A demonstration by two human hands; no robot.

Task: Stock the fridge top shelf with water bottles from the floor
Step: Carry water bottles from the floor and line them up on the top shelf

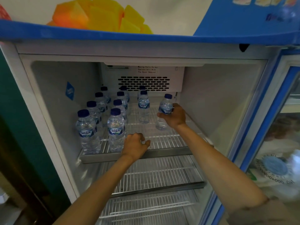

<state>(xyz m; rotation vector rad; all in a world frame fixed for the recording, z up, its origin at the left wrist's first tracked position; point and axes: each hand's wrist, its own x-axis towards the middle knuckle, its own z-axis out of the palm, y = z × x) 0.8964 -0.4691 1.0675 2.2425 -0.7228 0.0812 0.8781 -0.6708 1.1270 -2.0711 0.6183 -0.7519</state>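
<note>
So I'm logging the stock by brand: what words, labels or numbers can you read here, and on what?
"AQUA": labels of the front water bottles, also the bottle in the right hand.
"Moving Parts Do Not Operate Unit With The Cover Removed !": fan cover at the back.
Blue sticker on the left wall: too blurred.
Round print on the door: upside down, unreadable.

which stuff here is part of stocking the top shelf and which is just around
Part of the job:
- top shelf
- bottle gripped by the right hand
- bottles already standing on the shelf
- left hand, holding nothing

Just around:
- lower shelves
- fan vent
- neighbouring fridge door
</note>
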